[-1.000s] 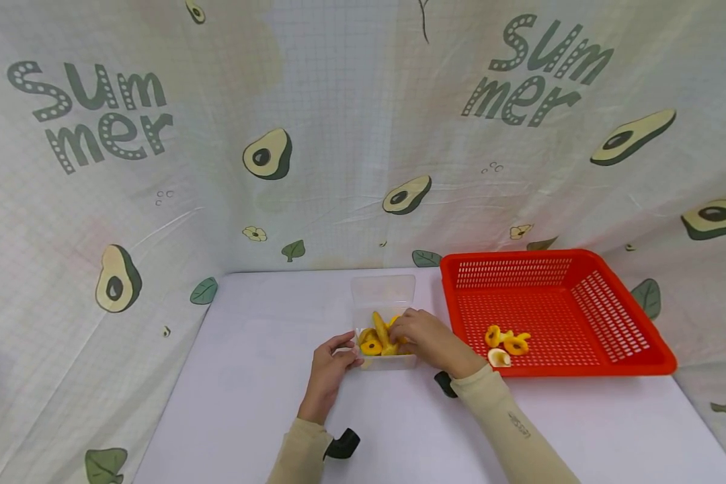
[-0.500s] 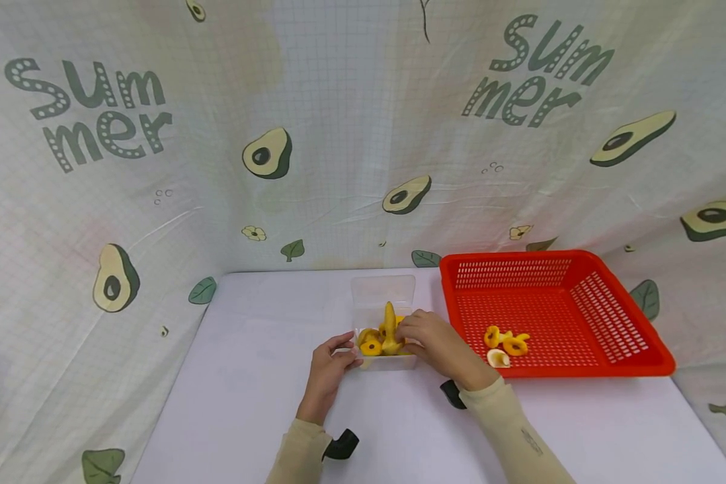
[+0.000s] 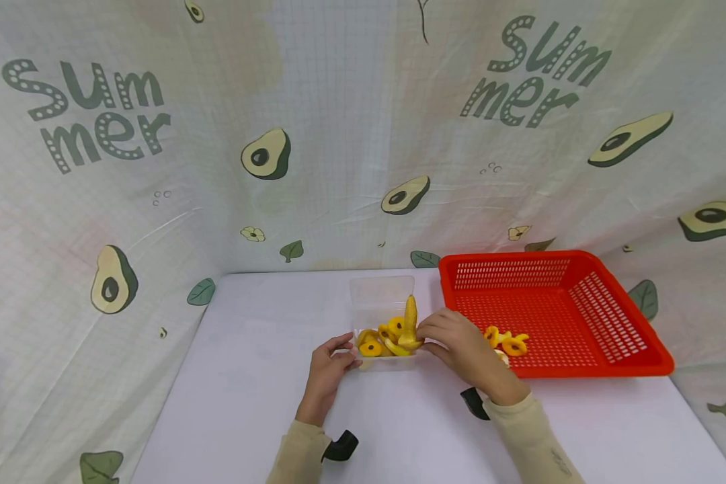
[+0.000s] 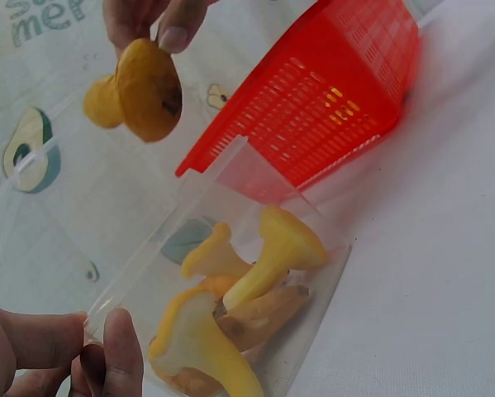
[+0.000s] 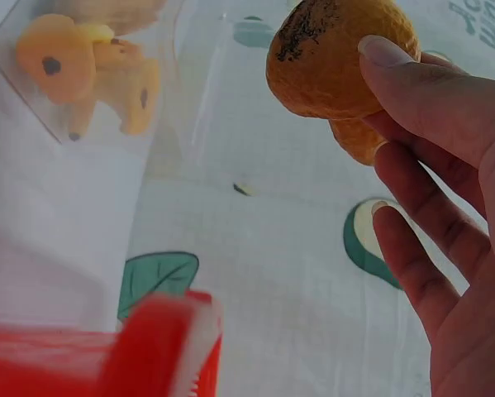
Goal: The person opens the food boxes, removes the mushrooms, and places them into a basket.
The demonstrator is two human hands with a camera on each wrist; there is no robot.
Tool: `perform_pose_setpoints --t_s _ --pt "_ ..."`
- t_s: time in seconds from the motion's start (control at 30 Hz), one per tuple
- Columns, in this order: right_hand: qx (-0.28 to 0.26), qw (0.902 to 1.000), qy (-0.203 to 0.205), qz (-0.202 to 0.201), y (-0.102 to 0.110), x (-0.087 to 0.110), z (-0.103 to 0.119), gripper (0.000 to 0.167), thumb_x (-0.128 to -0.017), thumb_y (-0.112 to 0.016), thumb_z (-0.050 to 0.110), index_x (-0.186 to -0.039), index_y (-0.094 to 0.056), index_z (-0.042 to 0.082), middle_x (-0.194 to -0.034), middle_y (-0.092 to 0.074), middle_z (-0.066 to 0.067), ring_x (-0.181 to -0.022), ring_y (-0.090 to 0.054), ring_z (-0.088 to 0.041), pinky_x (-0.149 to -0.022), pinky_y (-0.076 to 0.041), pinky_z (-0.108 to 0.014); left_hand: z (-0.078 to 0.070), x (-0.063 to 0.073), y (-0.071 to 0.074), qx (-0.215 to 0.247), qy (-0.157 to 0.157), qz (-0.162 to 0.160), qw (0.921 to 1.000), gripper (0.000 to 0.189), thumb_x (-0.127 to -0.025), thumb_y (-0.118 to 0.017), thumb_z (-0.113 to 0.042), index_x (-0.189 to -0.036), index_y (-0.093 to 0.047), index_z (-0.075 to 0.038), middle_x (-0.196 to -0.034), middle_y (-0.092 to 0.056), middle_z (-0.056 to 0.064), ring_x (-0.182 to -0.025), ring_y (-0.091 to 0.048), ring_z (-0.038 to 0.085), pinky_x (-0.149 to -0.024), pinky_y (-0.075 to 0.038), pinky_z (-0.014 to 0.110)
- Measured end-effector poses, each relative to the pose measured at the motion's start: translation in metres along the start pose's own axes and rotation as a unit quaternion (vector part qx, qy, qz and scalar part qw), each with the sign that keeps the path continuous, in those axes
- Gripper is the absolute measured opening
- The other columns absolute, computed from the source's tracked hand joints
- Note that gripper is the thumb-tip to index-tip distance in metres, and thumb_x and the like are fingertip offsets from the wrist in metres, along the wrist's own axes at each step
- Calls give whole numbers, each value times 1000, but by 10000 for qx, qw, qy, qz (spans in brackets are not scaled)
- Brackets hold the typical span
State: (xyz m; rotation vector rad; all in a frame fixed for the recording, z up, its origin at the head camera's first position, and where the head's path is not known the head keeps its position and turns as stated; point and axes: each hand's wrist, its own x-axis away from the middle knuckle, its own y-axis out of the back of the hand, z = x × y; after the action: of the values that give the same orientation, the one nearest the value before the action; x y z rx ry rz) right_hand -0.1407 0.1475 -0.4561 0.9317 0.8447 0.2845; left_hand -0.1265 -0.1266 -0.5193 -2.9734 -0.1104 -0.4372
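Observation:
A clear plastic box (image 3: 388, 364) with its lid (image 3: 382, 289) folded back stands on the white table. Several yellow mushrooms (image 4: 284, 256) lie inside it. My left hand (image 3: 327, 373) pinches the box's left rim between thumb and finger. With thumb and fingers, my right hand (image 3: 462, 349) grips a mustard-yellow mushroom (image 3: 410, 324) above the box's right side. From the right wrist, this mushroom's cap (image 5: 321, 62) shows a dark rough patch. The right thumb lies on the cap, and the lower two fingers stand apart from it.
Right of the box stands a red perforated basket (image 3: 632, 356). Several yellow ring-like and stemmed pieces (image 3: 513, 346) lie at its near left, with a whitish piece (image 3: 502, 357) partly behind the right hand. A printed curtain (image 3: 339, 134) hangs behind the table.
My right hand has moved right with the mushroom, which has gone from leaning among the others to upright above the box's right side. The left hand keeps its place on the box.

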Motion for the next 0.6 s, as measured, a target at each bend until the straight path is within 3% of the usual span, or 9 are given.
perform_pose_setpoints --t_s 0.3,0.5,0.6 --pt "252 9990 75 -365 22 14 -7 39 -66 -97 -1 -99 -80 12 -102 -75 4 -99 -65 -17 -81 -62 -34 0 1 0 -3 -39 -18 10000 46 -97 -66 11 -142 -56 15 -114 -57 14 -85 -63 14 -78 -66 26" --pt "383 9976 -174 -555 40 27 -17 44 -63 -98 0 -101 -80 13 -102 -75 5 -99 -63 -16 -93 -47 -6 0 0 -1 -34 -46 -15 10000 46 -97 -66 11 -142 -56 15 -114 -57 14 -84 -64 13 -78 -66 26" --pt "421 9963 -294 -695 48 35 -24 45 -61 -97 -1 -101 -80 11 -102 -76 3 -98 -63 -17 -95 -41 0 0 0 -1 -48 -27 -30 10000 46 -97 -66 12 -142 -56 15 -114 -57 14 -84 -64 14 -78 -66 26"
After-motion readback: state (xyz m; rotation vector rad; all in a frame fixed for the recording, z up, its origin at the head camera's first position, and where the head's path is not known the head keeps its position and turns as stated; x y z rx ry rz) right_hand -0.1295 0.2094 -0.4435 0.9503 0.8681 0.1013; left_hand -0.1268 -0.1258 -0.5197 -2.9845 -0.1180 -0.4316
